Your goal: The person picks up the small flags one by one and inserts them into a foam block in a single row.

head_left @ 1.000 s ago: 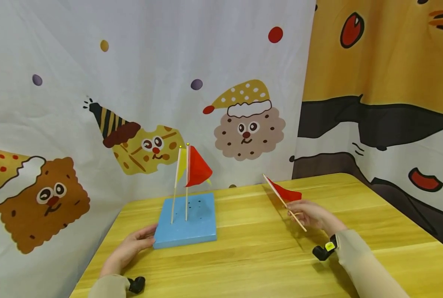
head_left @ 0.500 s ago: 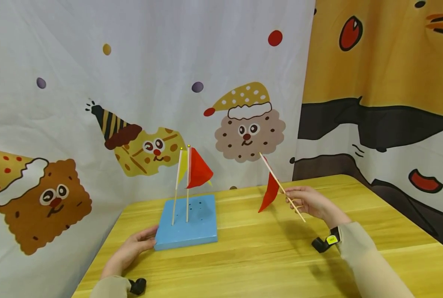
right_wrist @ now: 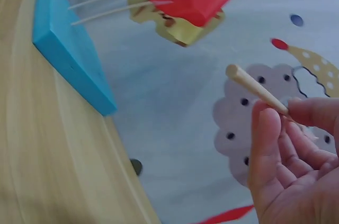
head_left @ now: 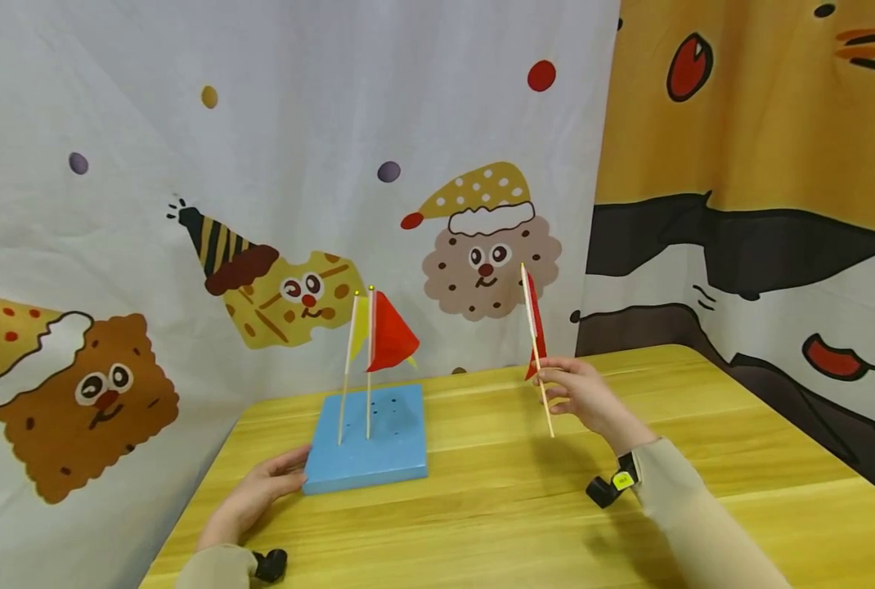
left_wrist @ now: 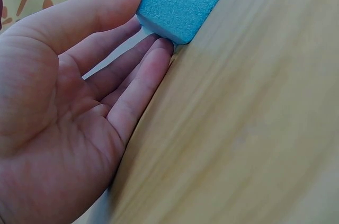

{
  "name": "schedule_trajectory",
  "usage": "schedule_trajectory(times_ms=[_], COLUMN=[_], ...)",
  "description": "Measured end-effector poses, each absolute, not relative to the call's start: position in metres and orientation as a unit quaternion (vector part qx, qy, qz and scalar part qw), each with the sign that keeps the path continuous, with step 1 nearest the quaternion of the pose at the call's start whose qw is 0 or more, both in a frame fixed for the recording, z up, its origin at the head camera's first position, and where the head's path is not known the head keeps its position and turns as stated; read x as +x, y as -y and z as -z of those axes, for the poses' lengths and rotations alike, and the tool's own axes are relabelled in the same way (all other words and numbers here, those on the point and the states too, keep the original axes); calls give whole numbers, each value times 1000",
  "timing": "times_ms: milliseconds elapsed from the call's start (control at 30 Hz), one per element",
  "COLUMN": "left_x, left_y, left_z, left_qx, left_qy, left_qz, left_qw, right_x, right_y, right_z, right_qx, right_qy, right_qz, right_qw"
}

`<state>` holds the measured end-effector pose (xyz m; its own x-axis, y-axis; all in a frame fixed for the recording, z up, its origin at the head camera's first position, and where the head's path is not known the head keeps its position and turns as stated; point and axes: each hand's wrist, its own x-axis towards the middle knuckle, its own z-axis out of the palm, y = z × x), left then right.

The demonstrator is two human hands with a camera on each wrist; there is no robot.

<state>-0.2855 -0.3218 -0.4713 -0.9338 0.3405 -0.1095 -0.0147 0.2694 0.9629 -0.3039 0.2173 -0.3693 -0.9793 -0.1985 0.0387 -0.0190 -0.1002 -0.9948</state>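
My left hand (head_left: 255, 492) rests beside the left side of a light blue foam block (head_left: 401, 450). In the left wrist view the thumb and fairly straight fingers (left_wrist: 140, 89) touch the block near its corner. Two flags on thin sticks stand upright in the block, a yellow flag (head_left: 361, 323) and a red flag (head_left: 392, 337). My right hand (head_left: 583, 394) pinches a second red flag (head_left: 537, 323) by its wooden stick, above the table to the right of the block. The stick's bare lower end (right_wrist: 249, 83) juts from between thumb and fingers.
Several small holes dot the block's top. The wood-grain table (head_left: 482, 499) runs back to a white curtain (head_left: 298, 98) with cartoon prints. An orange, black and white curtain (head_left: 739, 147) hangs at the right.
My right hand has moved up and left with the red flag, and its stick has turned from strongly slanted to nearly upright. The left hand and block have stayed in place.
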Motion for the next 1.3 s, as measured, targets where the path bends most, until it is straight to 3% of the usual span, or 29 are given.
schedule_trajectory(times_ms=[700, 1300], left_x=[-281, -284], left_y=[324, 321], left_z=[476, 473], left_qx=[102, 106], left_qy=[-781, -785], left_qz=[-599, -596], left_qw=[146, 135], right_x=[-326, -335], right_y=[-89, -16], right_z=[385, 389], right_qx=[-121, -185], right_qy=[-643, -655], right_qz=[755, 731], right_qw=[-56, -46])
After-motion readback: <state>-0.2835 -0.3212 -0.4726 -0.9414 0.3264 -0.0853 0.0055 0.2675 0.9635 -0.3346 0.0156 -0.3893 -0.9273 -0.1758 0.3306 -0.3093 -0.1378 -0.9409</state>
